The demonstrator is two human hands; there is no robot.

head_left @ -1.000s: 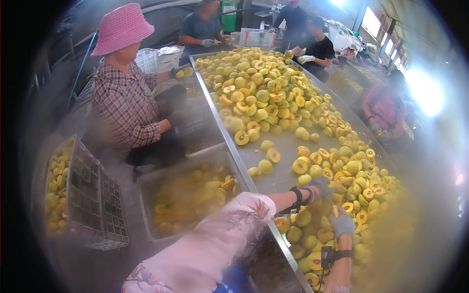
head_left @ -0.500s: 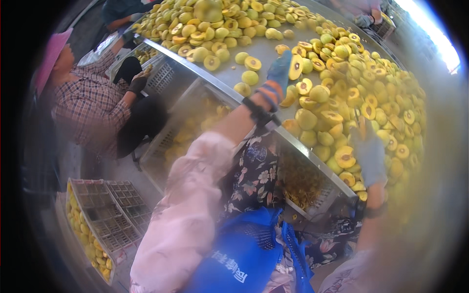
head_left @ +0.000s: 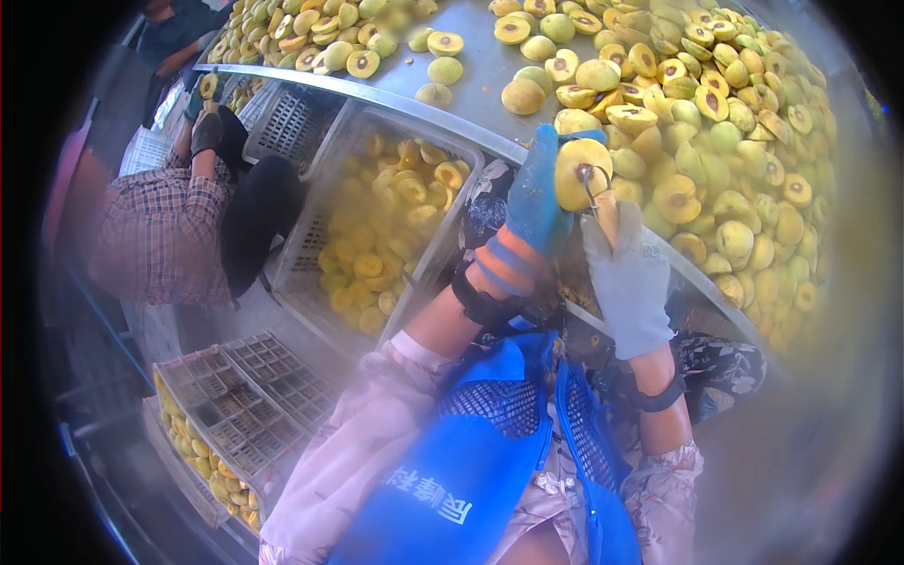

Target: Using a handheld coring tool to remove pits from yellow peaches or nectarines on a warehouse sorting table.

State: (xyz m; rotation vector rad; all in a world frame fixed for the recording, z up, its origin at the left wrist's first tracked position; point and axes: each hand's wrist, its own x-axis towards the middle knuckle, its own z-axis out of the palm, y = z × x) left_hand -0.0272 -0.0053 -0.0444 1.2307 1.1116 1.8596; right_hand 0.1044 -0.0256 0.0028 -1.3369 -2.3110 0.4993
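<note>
Head view: at the metal table (head_left: 485,80), the left hand (head_left: 537,202) is pinching 1 fruit half (head_left: 573,173), apparently steadying it for the looped tool (head_left: 607,220) the right hand (head_left: 629,282) is gripping.

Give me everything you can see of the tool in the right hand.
The tool has a tan, wood-looking handle and a thin, dark, curved head, apparently metal wire. The gloved right hand grips the handle and hides its lower end. It points up and slightly left, the head overlapping the cut face of the yellow fruit half held in the left hand. Whether the head has entered the flesh, I can't tell.
</note>
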